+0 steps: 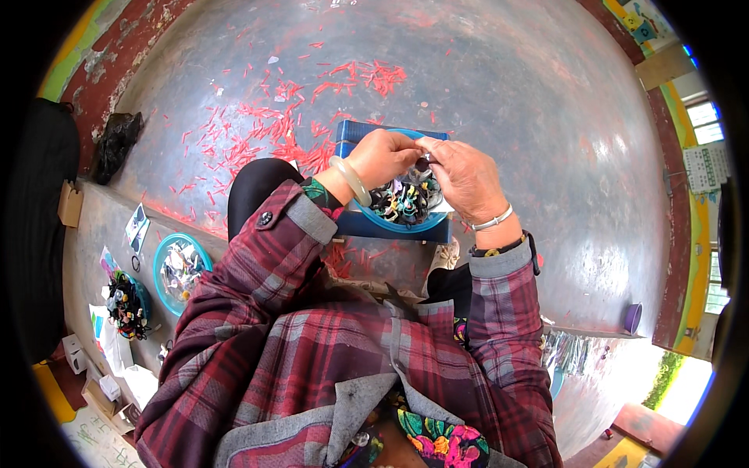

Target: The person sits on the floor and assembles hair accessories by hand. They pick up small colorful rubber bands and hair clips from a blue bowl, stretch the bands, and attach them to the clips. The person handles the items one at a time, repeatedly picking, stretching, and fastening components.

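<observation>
Both hands meet at the fingertips above a round blue basin [411, 227]. My left hand [381, 162], with a pale bangle at the wrist, is closed in a pinch. Opposite it, my right hand [470, 186], wearing a thin silver bracelet, is pinched too. A small dark piece [424, 163] shows between their fingertips; its exact kind is too small to tell. Heaped in the basin are black loops like hair ties [405, 200], mixed with yellow, green and pink bits. The basin rests on a dark blue support [360, 225], and my hands hide part of its rim.
Red scraps [289, 144] are strewn over the grey floor ahead. Left of me stand another blue basin [161, 274] with pale pieces and a container heaped with black loops [125, 306]. A black plastic bag [117, 144] lies by the wall. A purple container [633, 318] sits far right.
</observation>
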The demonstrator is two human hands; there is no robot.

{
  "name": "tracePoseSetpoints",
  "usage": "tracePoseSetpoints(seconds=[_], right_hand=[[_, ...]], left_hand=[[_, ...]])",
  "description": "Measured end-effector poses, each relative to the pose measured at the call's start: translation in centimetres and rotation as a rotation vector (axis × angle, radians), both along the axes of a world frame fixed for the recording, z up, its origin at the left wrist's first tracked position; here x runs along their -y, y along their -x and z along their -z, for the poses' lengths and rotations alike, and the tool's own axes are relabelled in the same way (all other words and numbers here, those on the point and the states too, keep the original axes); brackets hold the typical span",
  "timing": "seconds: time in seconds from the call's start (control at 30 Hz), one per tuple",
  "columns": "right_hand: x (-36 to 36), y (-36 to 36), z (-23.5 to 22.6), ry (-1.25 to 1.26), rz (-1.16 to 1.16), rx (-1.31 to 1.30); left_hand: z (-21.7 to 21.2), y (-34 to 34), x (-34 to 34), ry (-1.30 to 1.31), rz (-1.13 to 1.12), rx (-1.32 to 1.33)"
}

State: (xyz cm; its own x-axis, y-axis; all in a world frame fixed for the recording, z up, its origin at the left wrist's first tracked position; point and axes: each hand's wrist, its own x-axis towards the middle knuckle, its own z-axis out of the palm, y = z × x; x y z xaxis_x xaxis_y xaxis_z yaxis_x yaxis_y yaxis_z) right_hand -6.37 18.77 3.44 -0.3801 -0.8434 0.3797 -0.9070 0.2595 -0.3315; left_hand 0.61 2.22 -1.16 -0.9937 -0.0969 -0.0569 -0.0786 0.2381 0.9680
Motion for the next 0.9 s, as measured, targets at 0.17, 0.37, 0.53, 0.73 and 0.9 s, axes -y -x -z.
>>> tracePoseSetpoints(seconds=[0.17,0.37,0.53,0.73,0.9], right_hand=[[0.1,-0.4,-0.4,0.007,0.007,0.151],[-0.2,0.0,-1.3,0.062,0.056,0.568],[-0.3,0.2,-1.1,0.162,-0.031,0.737],[-0.2,0.1,-1.4,0.205,-0.088,0.736],[-0.2,0.2,-1.1,0.254,-0.124,0.855]], left_hand=[[-0.2,-0.1,-0.4,-0.051,0.078,0.059],[-0.8,-0.2,-0.5,-0.275,0.039,0.16],[-0.1,0.0,-0.4,-0.273,0.052,0.181],[0.5,0.1,-0.5,-0.263,0.079,0.188],[0.5,0.0,-0.5,-0.235,0.124,0.205]])
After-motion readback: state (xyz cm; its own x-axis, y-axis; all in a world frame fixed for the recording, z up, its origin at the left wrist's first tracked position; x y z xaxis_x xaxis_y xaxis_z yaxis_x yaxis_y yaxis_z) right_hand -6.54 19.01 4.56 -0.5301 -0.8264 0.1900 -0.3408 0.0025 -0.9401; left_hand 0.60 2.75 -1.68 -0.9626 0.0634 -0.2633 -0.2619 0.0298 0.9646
